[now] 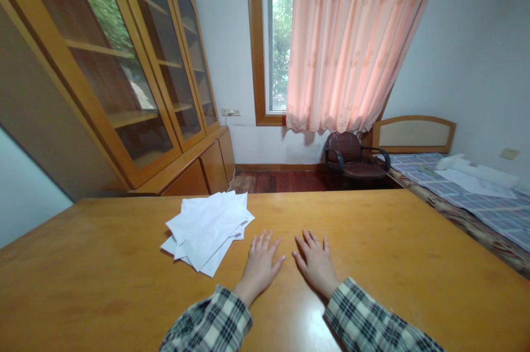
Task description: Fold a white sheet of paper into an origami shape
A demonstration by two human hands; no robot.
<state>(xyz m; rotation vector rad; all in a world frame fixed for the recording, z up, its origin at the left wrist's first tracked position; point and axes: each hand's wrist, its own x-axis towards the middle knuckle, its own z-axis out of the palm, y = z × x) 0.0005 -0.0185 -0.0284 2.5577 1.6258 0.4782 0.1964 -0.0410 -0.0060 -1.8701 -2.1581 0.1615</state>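
Black-and-cream plaid cloth sleeves (219, 319), left hand (260, 264) and right hand (318, 266) on yellow-brown wooden desk (414, 263), each grip spread wide, uneven white paper stack (209, 227) just left of left hand

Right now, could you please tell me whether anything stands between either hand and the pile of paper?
Nothing visible stands between the left hand and the pile of paper to its left; only tabletop shows in the gap. For the right hand, the left hand lies in between.
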